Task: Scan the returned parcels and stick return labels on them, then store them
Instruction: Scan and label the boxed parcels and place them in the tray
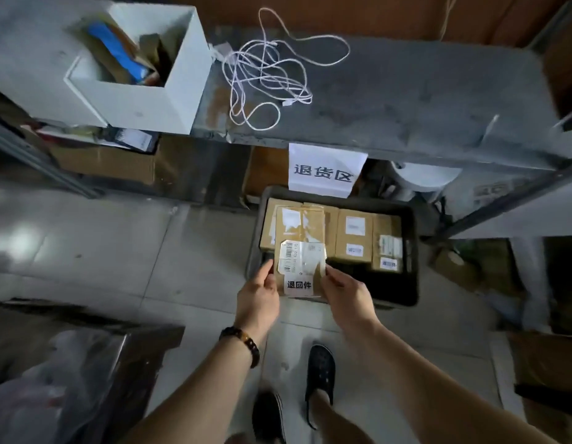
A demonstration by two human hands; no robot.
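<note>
left hand (258, 294) grip: pinches parcel (302, 262) left edge | right hand (346, 294) grip: pinches right edge | parcel over grey crate (396, 301)

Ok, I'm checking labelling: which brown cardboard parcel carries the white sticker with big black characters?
The brown cardboard parcel pinched between left hand and right hand; those lying in the dark grey tray show only small labels.
</note>
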